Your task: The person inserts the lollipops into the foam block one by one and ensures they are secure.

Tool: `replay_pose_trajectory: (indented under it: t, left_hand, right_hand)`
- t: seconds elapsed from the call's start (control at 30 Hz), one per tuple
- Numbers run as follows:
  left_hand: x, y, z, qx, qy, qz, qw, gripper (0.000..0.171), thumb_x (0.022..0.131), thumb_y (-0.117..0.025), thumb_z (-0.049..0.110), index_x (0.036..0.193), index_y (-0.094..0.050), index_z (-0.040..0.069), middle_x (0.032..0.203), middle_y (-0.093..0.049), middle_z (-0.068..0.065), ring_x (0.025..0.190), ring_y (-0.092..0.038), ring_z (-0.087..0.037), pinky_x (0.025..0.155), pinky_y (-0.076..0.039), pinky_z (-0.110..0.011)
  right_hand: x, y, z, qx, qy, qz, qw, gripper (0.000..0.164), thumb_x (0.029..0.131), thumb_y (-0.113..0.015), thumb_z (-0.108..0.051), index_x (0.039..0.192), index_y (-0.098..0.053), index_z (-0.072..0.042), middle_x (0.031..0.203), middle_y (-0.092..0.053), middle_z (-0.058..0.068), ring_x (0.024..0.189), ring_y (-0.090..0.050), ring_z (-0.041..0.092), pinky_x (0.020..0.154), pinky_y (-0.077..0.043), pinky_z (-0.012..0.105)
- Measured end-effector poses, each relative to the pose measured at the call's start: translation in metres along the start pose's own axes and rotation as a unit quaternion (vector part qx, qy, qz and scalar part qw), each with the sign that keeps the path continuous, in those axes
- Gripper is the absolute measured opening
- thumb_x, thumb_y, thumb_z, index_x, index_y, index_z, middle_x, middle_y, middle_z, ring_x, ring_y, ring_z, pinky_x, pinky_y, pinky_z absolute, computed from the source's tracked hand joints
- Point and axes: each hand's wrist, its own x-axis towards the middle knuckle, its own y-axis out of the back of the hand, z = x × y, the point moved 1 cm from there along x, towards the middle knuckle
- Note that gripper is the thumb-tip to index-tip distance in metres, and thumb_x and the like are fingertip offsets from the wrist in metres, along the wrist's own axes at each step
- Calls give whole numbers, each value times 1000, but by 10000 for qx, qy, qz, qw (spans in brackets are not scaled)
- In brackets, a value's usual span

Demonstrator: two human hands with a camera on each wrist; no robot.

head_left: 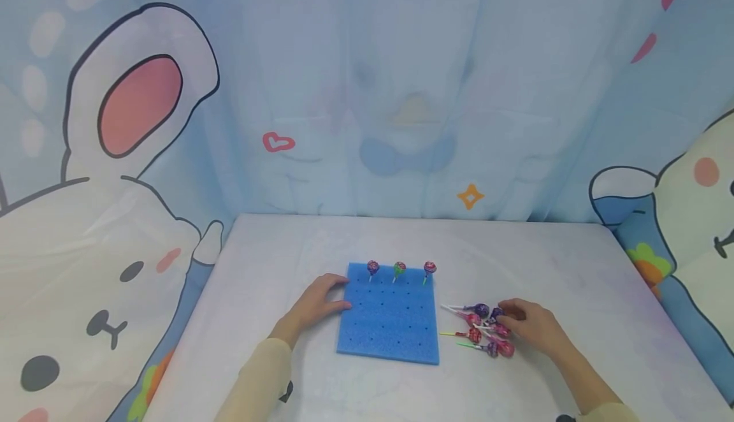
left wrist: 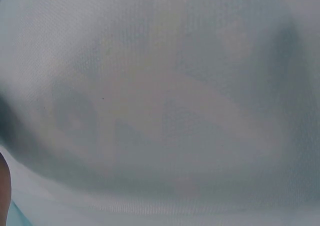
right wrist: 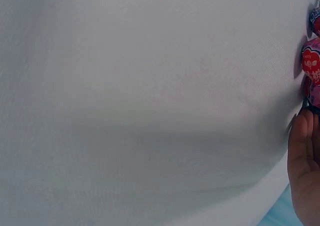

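R hand (head_left: 532, 325) has curled fingers partly hiding a purple-wrapped lollipop (head_left: 496, 314), so can't tell if they pinch or just touch it; its lollipop pile (head_left: 473, 334) on the desk (head_left: 516, 256), just R of the blue foam board (head_left: 395, 317), overlaps & is cut off in R-wrist view. L hand (head_left: 312, 302), only a sliver in blurry L-wrist cam, touches board's L edge, thumb & forefinger apart, relaxed; R forearm slants in from lower R.

A cartoon-print blue curtain (head_left: 321, 90) hangs behind the table (head_left: 281, 243).
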Motion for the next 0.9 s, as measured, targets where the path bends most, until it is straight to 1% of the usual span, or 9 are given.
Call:
replay_pose_trajectory:
  t: [0.07, 0.27, 0.43, 0.53, 0.7, 0.9]
  left_hand:
    - [0, -1, -1, 33, -6, -4, 10000, 55, 90, -72, 33, 136, -54, 11, 139, -54, -7, 135, -43, -27, 114, -33, -45]
    - [0, -2, -1, 119, 102, -87, 9998, 55, 90, -71, 36, 138, -53, 15, 141, -52, -4, 136, -42, -24, 115, -32, -43]
    - [-1, -2, 0, 96, 118, -78, 9999, 55, 90, -71, 36, 137, -54, 14, 141, -52, -6, 136, -42, -26, 114, -33, -45]
    - [-1, -2, 0, 99, 183, -79, 9998, 56, 89, -71, 36, 138, -54, 15, 141, -52, -5, 136, -41, -25, 115, -32, -44]
    - [-1, -1, 0, 121, 193, -97, 9997, 56, 89, -72, 36, 138, -54, 15, 140, -52, -5, 136, -42, -25, 115, -33, -44]
    - [1, -1, -1, 107, 165, -59, 9998, 55, 89, -72, 35, 137, -54, 15, 140, -53, -5, 135, -42, -25, 115, -33, -44]
  right_hand:
    - [0, 0, -1, 1, -7, -11, 10000, 42, 92, -68, -22, 123, -59, 5, 115, -63, 25, 109, -58, 43, 88, -53, 55]
    - [-2, 3, -7, 51, -66, 35, 10000, 41, 93, -67, -21, 123, -59, 5, 117, -62, 26, 109, -58, 44, 88, -52, 56]
    - [-4, 2, -8, 217, -66, 218, 9995, 42, 94, -66, -21, 127, -57, 4, 122, -59, 28, 111, -57, 46, 88, -53, 56]
    - [-3, 2, -7, 310, -8, 332, 9990, 44, 94, -65, -22, 129, -55, 2, 126, -57, 28, 114, -56, 47, 89, -52, 58]
    - [-1, 2, -6, 614, -73, 341, 9975, 50, 95, -64, -26, 134, -51, 2, 133, -52, 29, 119, -53, 48, 93, -48, 60]
    - [0, 5, -8, 1030, -154, 297, 9941, 54, 98, -59, -31, 141, -46, 0, 139, -47, 29, 124, -48, 47, 99, -45, 60]
